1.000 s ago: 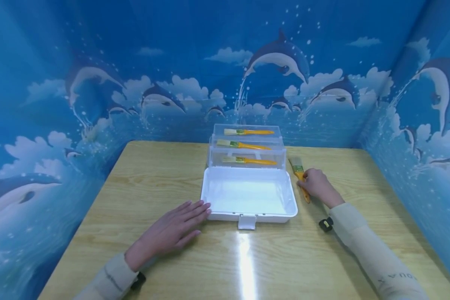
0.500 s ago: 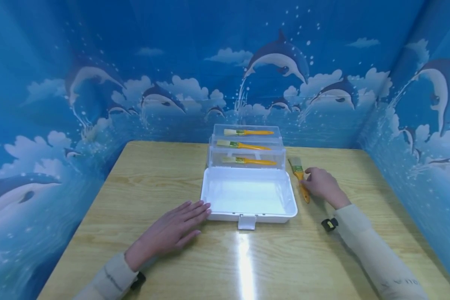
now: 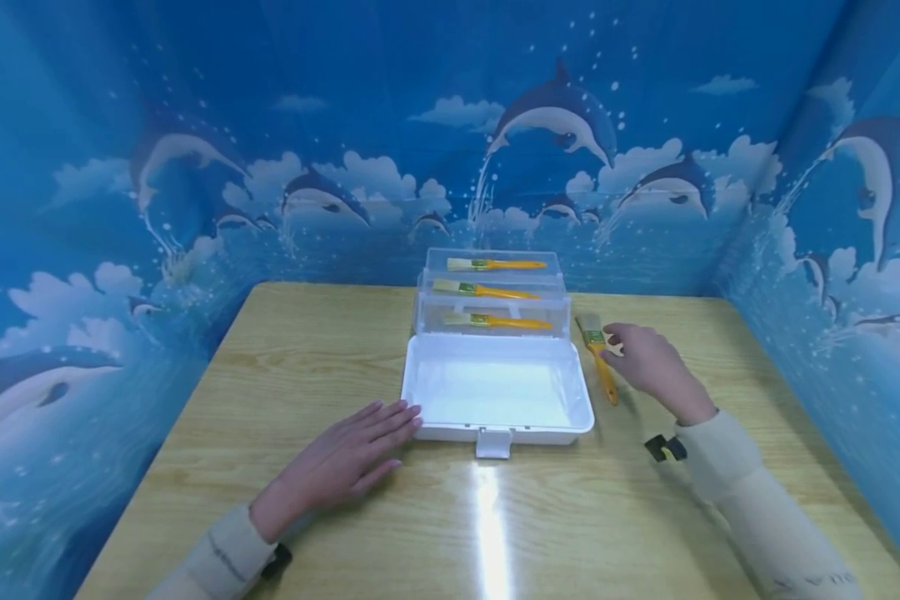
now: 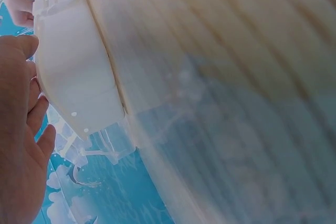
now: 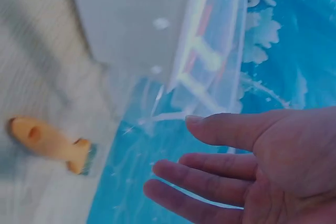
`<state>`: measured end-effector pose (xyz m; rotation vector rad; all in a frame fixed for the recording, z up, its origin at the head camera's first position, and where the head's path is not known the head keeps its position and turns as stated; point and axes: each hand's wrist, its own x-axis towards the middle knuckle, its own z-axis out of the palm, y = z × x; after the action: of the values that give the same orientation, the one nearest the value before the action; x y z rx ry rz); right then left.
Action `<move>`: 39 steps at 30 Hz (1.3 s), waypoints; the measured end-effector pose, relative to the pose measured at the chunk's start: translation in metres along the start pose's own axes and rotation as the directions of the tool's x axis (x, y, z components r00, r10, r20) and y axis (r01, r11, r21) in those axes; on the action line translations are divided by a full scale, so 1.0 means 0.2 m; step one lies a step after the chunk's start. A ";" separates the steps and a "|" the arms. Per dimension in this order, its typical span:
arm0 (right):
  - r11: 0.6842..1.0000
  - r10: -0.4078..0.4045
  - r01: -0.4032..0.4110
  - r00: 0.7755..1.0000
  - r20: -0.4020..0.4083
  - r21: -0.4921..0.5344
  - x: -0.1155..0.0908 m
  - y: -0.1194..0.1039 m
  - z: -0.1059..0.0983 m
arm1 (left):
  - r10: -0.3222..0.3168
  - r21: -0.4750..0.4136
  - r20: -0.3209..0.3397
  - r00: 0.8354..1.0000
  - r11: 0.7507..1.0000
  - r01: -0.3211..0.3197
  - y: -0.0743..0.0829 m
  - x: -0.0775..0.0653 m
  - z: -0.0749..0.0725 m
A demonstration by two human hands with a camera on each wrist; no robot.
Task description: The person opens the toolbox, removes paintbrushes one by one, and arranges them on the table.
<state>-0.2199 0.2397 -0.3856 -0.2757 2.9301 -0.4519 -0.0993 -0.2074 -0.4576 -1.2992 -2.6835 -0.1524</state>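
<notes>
A white storage box [image 3: 495,435] stands open on the table, with stepped clear trays [image 3: 431,320] raised at its back. My left hand [image 3: 337,457] lies flat beside the box, its straight fingertips touching the front left corner. To the right of the box lies a paintbrush [image 3: 606,377] with an orange handle and pale bristles. Just above and right of this brush is my right hand [image 3: 654,368], fingers loosely bent. In the right wrist view the paintbrush [image 5: 50,142] lies apart from that hand [image 5: 283,161], and nothing sits between thumb and fingers.
Each tray level carries a similar brush: an upper one [image 3: 517,265], a middle one [image 3: 506,292] and a lower one [image 3: 517,323]. The wood-grain table [image 3: 330,333] ends at a blue dolphin-print curtain [image 3: 390,100] behind and at both sides.
My right hand has let go of the paintbrush handle and drawn back slightly up and to the right. The brush stays on the table. My left hand has not moved.
</notes>
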 end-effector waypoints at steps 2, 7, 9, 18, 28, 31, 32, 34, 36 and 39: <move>1.000 -0.011 0.011 1.000 0.008 -0.002 -0.02 -0.03 -0.01 | 0.000 -0.002 0.000 1.000 1.000 0.000 0.00 0.00 0.00; 0.999 -0.043 0.044 0.999 0.005 -0.012 -0.06 -0.09 -0.03 | 0.005 0.000 -0.012 1.000 1.000 -0.005 0.00 0.00 0.01; 0.998 -0.059 0.059 0.998 -0.007 -0.026 -0.07 -0.12 -0.04 | 0.008 0.003 -0.020 1.000 1.000 -0.008 0.00 0.00 0.01; 0.991 -0.110 0.105 0.992 -0.057 -0.081 -0.12 -0.24 -0.07 | 0.002 0.001 -0.020 1.000 1.000 -0.002 0.01 0.00 0.01; 0.975 -0.207 0.205 0.978 -0.015 -0.087 -0.07 -0.35 -0.05 | -0.010 -0.001 0.002 1.000 1.000 0.010 0.01 0.00 0.00; 0.970 -0.225 0.223 0.974 -0.007 -0.096 -0.04 -0.36 -0.04 | 0.000 -0.002 -0.009 1.000 1.000 0.000 0.00 0.00 0.01; 0.969 -0.230 0.229 0.973 -0.006 -0.097 -0.03 -0.37 -0.04 | 0.002 -0.001 -0.011 1.000 1.000 -0.002 0.00 0.00 0.01; 0.969 -0.231 0.230 0.973 0.000 -0.092 -0.01 -0.37 -0.03 | 0.003 0.002 -0.008 1.000 1.000 -0.003 0.00 0.00 0.01; 0.967 -0.238 0.238 0.971 0.005 -0.088 0.01 -0.38 -0.03 | -0.001 0.005 0.003 1.000 1.000 0.001 0.00 0.00 0.01; 0.962 -0.260 0.261 0.965 0.017 -0.080 0.04 -0.38 -0.03 | -0.012 0.003 0.022 1.000 1.000 0.011 0.00 0.00 0.00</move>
<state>-0.2173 0.1678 -0.3580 -0.6783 2.9207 -0.3637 -0.0997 -0.2076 -0.4585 -1.2923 -2.7087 -0.1366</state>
